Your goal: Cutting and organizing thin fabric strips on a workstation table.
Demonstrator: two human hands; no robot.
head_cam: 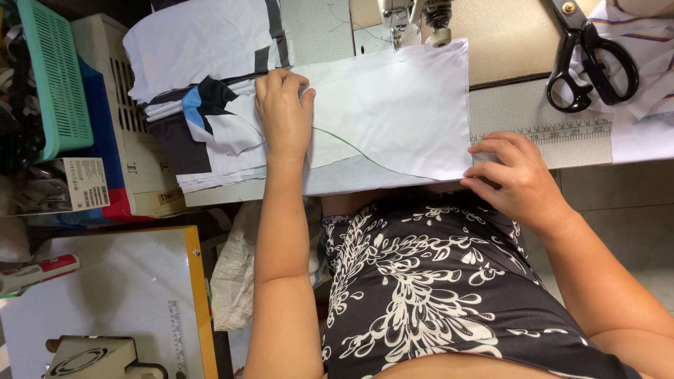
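the person wears a sleeveless top [435, 281] of dark, near-black fabric, printed all over in cream white. the print is a dense floral pattern: curling stems, rounded petals, small teardrop leaves and scrolling tendrils, the largest cluster running down the middle of the front. the fabric looks thin and soft, with slight folds across the chest. the neckline edge near the top is hidden from this angle. both arms are bare from shoulder to wrist, with no sleeves or cuffs. the left hand [284, 112] and the right hand [516, 175] show no rings, watch or bracelets, and no gloves. the fingernails are short and unpainted.
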